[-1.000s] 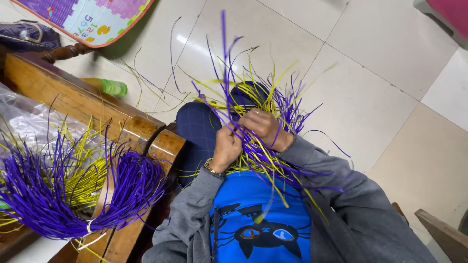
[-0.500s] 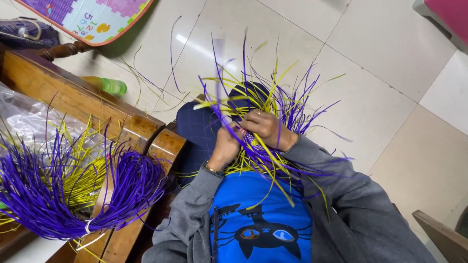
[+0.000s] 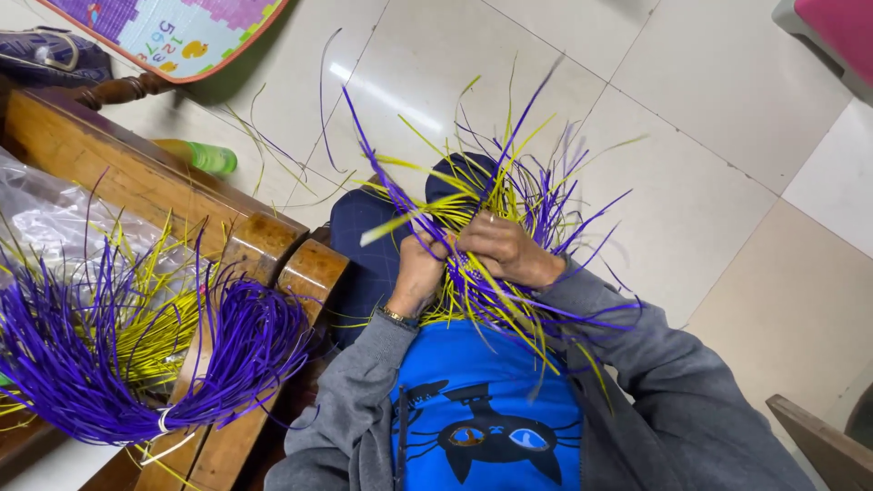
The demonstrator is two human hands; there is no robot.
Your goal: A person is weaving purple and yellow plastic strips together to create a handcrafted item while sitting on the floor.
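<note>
Both hands grip the woven strips (image 3: 496, 273): left hand (image 3: 420, 268) and right hand (image 3: 498, 247) closed, touching; loose ends fan far, toward the floor (image 3: 691, 182).

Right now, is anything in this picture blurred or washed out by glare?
Head view: the tips of the purple and yellow strips held in both hands are motion-blurred; a bright glare patch lies on the glossy white floor tile; the tied purple bundle looks sharp.

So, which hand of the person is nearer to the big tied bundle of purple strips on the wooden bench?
Left. The left hand is on the bundle side of the woven strips; the right hand is farther away, beyond it.
</note>
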